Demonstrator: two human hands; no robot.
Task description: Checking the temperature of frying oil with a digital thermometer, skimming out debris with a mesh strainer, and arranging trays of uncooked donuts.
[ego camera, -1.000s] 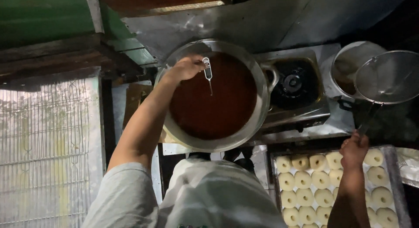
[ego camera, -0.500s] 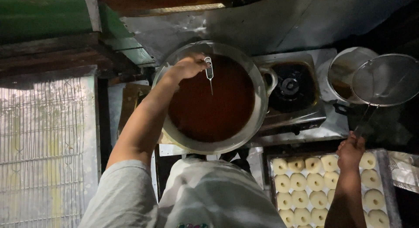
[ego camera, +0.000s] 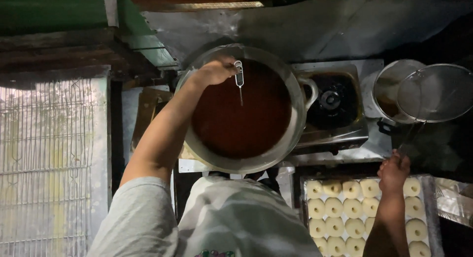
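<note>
Head view: thermometer (ego camera: 239, 80) probe toward wearer

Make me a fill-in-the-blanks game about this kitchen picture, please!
1. The left hand holds a thin metal probe over the big ____ of dark liquid.
2. The right hand is above a tray of pale ____-shaped dough pieces.
3. Beside the pan sits a gas burner that has ____ pot on it.

Missing words: pan; ring; no
</note>
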